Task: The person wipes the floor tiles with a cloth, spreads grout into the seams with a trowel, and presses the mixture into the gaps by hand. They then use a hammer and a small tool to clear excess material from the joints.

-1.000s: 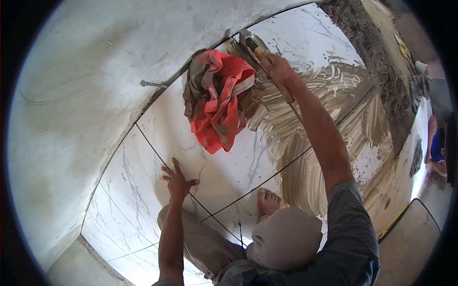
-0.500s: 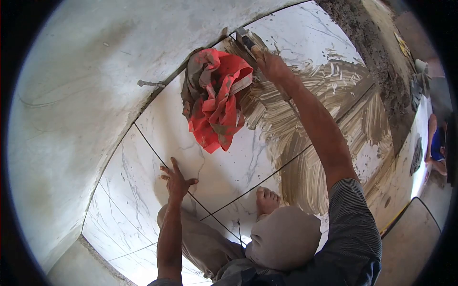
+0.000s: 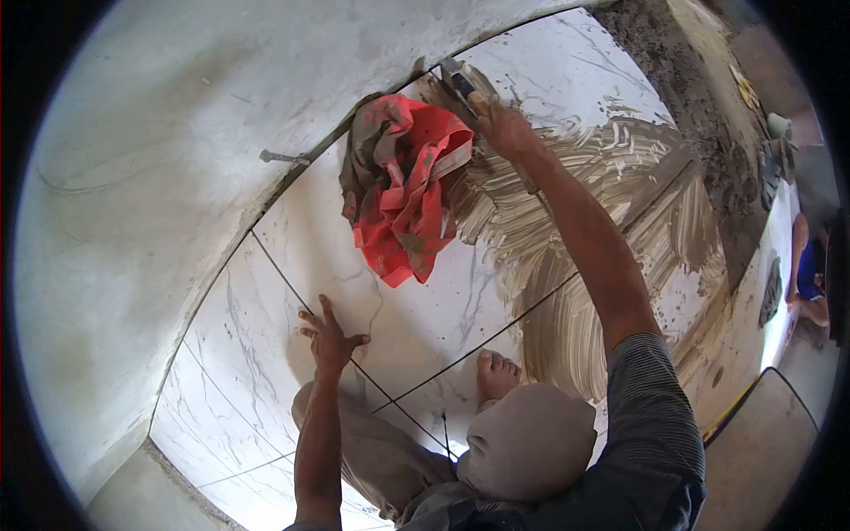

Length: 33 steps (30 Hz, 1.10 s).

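Observation:
My right hand point(image 3: 509, 133) is closed round the handle of a putty knife point(image 3: 459, 78), whose metal end meets the tile edge by the wall. Brown grout point(image 3: 522, 195) lies smeared in streaks over the tiles under my right arm. Just left of that hand sits a crumpled red and grey cloth point(image 3: 407, 186), dirty with grout. My left hand point(image 3: 329, 341) rests on a white marbled tile point(image 3: 425, 310) with its fingers spread, near a dark joint, and holds nothing.
A grey plastered wall point(image 3: 177, 133) runs along the left, with a nail point(image 3: 283, 157) sticking out low down. My bare foot point(image 3: 498, 373) stands on the tiles. Rough mortar point(image 3: 673, 97) borders the floor at upper right. Part of another person point(image 3: 807, 270) shows at far right.
The whole view has shifted very slightly. Both hands, the putty knife and the cloth keep nearly the same places on the floor.

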Each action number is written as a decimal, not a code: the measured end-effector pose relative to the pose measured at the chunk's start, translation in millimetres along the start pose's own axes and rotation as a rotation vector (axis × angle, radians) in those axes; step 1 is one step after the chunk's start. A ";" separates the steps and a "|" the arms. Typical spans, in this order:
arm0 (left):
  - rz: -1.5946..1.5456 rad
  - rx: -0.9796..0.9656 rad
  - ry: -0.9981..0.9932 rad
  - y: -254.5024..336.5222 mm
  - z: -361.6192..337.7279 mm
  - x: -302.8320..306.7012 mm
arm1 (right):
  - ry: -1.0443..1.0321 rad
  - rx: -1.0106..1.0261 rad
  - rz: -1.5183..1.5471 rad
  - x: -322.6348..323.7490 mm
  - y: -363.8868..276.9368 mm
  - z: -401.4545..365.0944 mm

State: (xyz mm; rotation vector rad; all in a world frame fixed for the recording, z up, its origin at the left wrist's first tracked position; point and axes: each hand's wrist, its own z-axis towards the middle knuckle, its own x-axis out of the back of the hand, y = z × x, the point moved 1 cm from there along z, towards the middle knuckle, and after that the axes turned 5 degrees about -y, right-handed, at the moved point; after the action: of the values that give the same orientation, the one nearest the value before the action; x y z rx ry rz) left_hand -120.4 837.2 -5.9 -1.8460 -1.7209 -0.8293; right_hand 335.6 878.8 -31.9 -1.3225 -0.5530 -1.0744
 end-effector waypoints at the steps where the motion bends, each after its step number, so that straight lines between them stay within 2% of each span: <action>1: 0.006 0.007 0.006 -2.1 1.0 -1.9 | 0.194 0.228 -0.239 0.9 -3.7 -1.7; 2: 0.013 0.015 0.013 -2.9 1.5 -3.2 | 0.385 0.457 -0.478 2.3 -6.4 -4.3; 3: 0.015 0.004 0.015 -1.0 0.8 -2.1 | 0.389 0.453 -0.488 -0.3 -0.9 -5.8; 5: 0.025 0.022 0.000 1.7 -1.7 0.7 | 0.356 0.564 -0.902 -7.6 9.5 -9.2; 7: 0.033 0.012 0.006 -2.7 1.3 -2.8 | 0.357 0.551 -0.827 -6.7 9.0 -11.1; 9: 0.043 0.000 0.009 -2.1 2.3 -4.2 | 0.355 0.478 -0.596 -4.8 5.7 -13.8; 10: 0.033 0.011 0.001 -0.5 1.4 -3.5 | 0.358 0.466 -0.603 -2.7 2.5 -15.7; 13: 0.023 -0.002 0.012 -3.0 1.1 -6.6 | -0.010 -0.199 0.051 -1.5 -3.1 -16.0; 23: -0.020 0.013 -0.011 1.8 -0.5 -3.3 | -0.062 -0.208 0.127 -10.2 4.9 -8.8; 25: -0.003 0.020 -0.018 6.1 -2.1 0.1 | -0.036 0.031 -0.064 -5.4 0.3 -11.0; 26: 0.004 0.041 -0.024 7.6 -3.6 0.0 | -0.044 -0.123 0.133 2.0 -1.3 -21.4; 29: -0.006 0.008 -0.011 3.1 -1.0 -3.0 | -0.119 -0.195 0.119 13.6 -8.3 -36.5; 31: 0.005 0.007 -0.033 3.3 3.7 -3.6 | -0.054 -0.152 0.118 20.6 -7.9 -45.3; 33: 0.020 0.018 -0.057 -9.5 7.7 -5.1 | -0.250 -0.291 0.206 26.8 -13.7 -59.5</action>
State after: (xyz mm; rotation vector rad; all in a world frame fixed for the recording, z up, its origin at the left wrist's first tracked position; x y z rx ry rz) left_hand -129.1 839.9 -15.4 -1.8891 -1.7355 -0.7581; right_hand 321.5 815.6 -15.6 -1.7447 -0.4418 -0.8456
